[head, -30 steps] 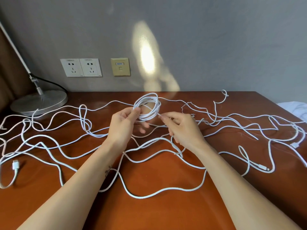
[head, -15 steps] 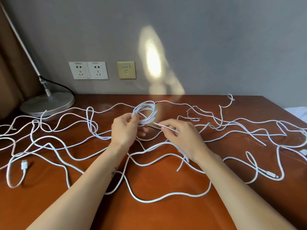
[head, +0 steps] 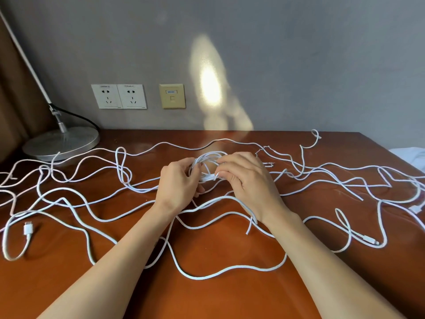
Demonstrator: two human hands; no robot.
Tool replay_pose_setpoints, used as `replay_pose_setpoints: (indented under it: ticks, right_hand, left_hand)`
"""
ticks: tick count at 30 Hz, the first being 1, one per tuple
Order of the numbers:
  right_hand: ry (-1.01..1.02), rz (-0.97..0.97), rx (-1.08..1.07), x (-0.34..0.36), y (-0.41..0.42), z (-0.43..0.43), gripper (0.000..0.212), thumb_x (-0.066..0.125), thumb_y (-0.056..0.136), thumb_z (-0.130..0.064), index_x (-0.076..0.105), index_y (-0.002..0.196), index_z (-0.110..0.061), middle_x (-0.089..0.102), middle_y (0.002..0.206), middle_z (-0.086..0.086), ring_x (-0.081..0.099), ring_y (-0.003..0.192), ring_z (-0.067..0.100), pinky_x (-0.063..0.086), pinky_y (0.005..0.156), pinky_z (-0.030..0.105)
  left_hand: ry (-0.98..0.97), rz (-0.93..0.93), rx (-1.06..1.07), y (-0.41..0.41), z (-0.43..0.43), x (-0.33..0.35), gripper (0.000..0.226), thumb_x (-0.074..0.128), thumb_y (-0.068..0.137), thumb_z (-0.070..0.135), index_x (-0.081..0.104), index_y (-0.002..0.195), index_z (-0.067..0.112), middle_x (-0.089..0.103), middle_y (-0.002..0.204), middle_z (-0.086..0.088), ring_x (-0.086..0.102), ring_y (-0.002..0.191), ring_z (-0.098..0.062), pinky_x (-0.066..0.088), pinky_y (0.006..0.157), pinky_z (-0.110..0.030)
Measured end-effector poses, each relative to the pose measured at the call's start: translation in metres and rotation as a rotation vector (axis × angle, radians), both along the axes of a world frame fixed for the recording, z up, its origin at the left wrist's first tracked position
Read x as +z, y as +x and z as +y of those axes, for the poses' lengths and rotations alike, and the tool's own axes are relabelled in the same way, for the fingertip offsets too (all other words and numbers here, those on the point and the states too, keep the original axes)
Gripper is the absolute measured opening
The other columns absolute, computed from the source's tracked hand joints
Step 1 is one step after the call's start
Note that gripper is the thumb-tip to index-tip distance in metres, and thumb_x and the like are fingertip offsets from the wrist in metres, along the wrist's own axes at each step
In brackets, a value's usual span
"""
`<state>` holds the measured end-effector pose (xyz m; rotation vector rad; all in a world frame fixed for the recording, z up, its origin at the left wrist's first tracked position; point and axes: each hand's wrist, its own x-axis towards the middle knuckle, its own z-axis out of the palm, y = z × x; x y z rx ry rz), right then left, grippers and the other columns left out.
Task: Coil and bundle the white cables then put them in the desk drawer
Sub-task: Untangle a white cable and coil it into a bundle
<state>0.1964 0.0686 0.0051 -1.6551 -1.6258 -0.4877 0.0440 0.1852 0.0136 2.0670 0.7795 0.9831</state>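
Coil of white cable (head: 210, 154), held just above mid-table (head: 207, 300), partly hidden.
Both hands cover its sides, and the fingertips are hard to make out. Left hand (head: 178, 180) at 9 o'clock, grip clamped on the loops. Right hand (head: 248, 180) at 3 o'clock, palm down, grip pinching strands. Loose cables (head: 207, 276) are cut off at both edges.

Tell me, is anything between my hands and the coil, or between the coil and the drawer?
Nothing: the left hand and right hand both grip the coil. The drawer is out of view, so that path cannot be judged. Loose cables lie on the desk around it.
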Motion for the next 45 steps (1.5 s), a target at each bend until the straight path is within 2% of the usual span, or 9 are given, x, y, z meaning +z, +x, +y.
replay_pose_setpoints:
  ticks: [9, 15, 18, 21, 28, 32, 35, 38, 45]
  right_hand:
    - [-0.048, 0.280, -0.206, 0.003, -0.009, -0.009, 0.024, 0.042, 0.110, -0.027, 0.063, 0.099, -0.024, 0.060, 0.087, -0.008, 0.052, 0.087, 0.017, 0.046, 0.078, 0.039]
    - [-0.030, 0.340, -0.295, 0.006, -0.011, -0.007, 0.025, 0.038, 0.111, -0.030, 0.059, 0.100, -0.022, 0.063, 0.079, -0.005, 0.060, 0.079, 0.024, 0.049, 0.070, 0.044]
    - [-0.008, 0.398, -0.331, 0.007, -0.008, -0.006, 0.026, 0.037, 0.112, -0.031, 0.058, 0.098, -0.024, 0.058, 0.070, -0.009, 0.059, 0.069, 0.022, 0.046, 0.063, 0.042]
    - [0.001, 0.496, -0.350, 0.007, -0.003, -0.006, 0.027, 0.036, 0.111, -0.033, 0.057, 0.096, -0.027, 0.057, 0.068, -0.011, 0.058, 0.065, 0.013, 0.045, 0.061, 0.035]
    - [-0.072, 0.595, -0.320, 0.008, -0.002, -0.007, 0.025, 0.042, 0.110, -0.033, 0.060, 0.094, -0.029, 0.064, 0.078, -0.015, 0.062, 0.078, 0.009, 0.049, 0.069, 0.034]
    - [-0.064, 0.661, -0.236, 0.010, 0.002, -0.007, 0.023, 0.050, 0.108, -0.030, 0.065, 0.090, -0.028, 0.060, 0.064, -0.020, 0.056, 0.065, 0.003, 0.038, 0.063, 0.025]
    - [-0.030, 0.794, -0.145, 0.014, 0.007, -0.007, 0.024, 0.055, 0.106, -0.025, 0.072, 0.090, -0.021, 0.056, 0.054, -0.021, 0.054, 0.055, 0.001, 0.042, 0.059, 0.019]
    - [-0.030, 0.877, -0.086, 0.015, 0.009, -0.009, 0.015, 0.064, 0.102, -0.026, 0.075, 0.102, -0.017, 0.060, 0.056, -0.021, 0.058, 0.057, -0.002, 0.045, 0.060, 0.015]
    - [-0.073, 0.919, -0.058, 0.012, 0.011, -0.009, 0.014, 0.070, 0.097, -0.032, 0.078, 0.102, -0.020, 0.060, 0.054, -0.012, 0.057, 0.053, 0.001, 0.046, 0.060, 0.015]
  left_hand:
    - [0.108, -0.010, -0.208, 0.002, -0.011, 0.001, 0.021, 0.053, 0.107, 0.019, 0.073, 0.115, 0.020, 0.071, 0.066, -0.001, 0.070, 0.057, -0.012, 0.058, 0.060, -0.027]
    - [0.180, 0.022, -0.312, 0.004, -0.013, 0.000, 0.018, 0.052, 0.108, 0.021, 0.068, 0.106, 0.013, 0.065, 0.074, -0.006, 0.067, 0.064, -0.014, 0.054, 0.067, -0.037]
    - [0.198, 0.031, -0.384, 0.004, -0.016, 0.000, 0.020, 0.050, 0.109, 0.020, 0.065, 0.101, 0.030, 0.063, 0.073, -0.005, 0.063, 0.066, -0.021, 0.051, 0.067, -0.040]
    - [0.215, 0.039, -0.432, 0.004, -0.018, 0.000, 0.030, 0.047, 0.110, 0.016, 0.060, 0.102, 0.042, 0.063, 0.075, -0.006, 0.059, 0.065, -0.023, 0.049, 0.063, -0.032]
    - [0.208, 0.050, -0.459, 0.002, -0.019, 0.002, 0.025, 0.047, 0.106, 0.000, 0.065, 0.099, 0.017, 0.062, 0.074, 0.002, 0.055, 0.064, -0.007, 0.037, 0.063, -0.012]
    - [0.139, 0.054, -0.469, 0.001, -0.018, 0.001, 0.024, 0.047, 0.107, 0.003, 0.065, 0.095, 0.015, 0.061, 0.073, 0.001, 0.050, 0.062, -0.007, 0.037, 0.062, -0.015]
    - [0.009, 0.036, -0.464, 0.001, -0.019, -0.002, 0.025, 0.047, 0.108, 0.007, 0.064, 0.092, 0.017, 0.058, 0.069, 0.006, 0.045, 0.057, -0.003, 0.035, 0.058, -0.015]
    - [-0.058, 0.044, -0.469, 0.001, -0.018, -0.002, 0.026, 0.046, 0.108, 0.007, 0.062, 0.089, 0.015, 0.056, 0.068, 0.005, 0.044, 0.055, -0.003, 0.034, 0.057, -0.014]
    - [-0.102, 0.063, -0.547, 0.002, -0.017, -0.003, 0.028, 0.046, 0.108, 0.005, 0.061, 0.087, 0.014, 0.054, 0.071, 0.002, 0.046, 0.066, -0.008, 0.039, 0.065, -0.020]
